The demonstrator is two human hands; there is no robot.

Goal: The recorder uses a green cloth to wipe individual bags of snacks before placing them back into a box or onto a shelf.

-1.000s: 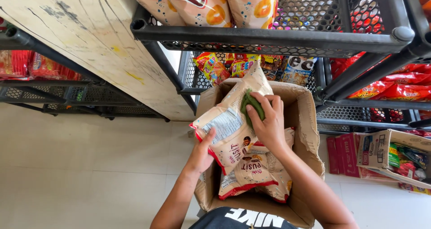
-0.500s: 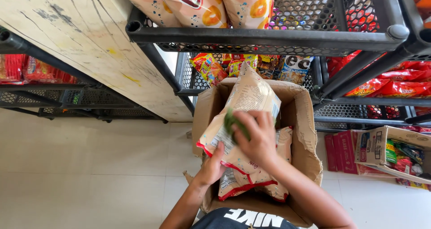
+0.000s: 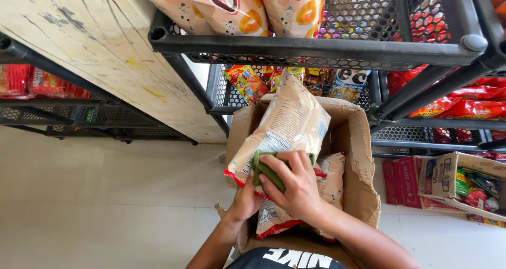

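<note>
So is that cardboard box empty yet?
No. The cardboard box holds more snack bags under the tan snack bag the right hand wipes.

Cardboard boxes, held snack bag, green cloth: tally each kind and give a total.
Cardboard boxes: 2 (large box, small box)
Held snack bag: 1
Green cloth: 1, under the right hand
Total: 4
</note>
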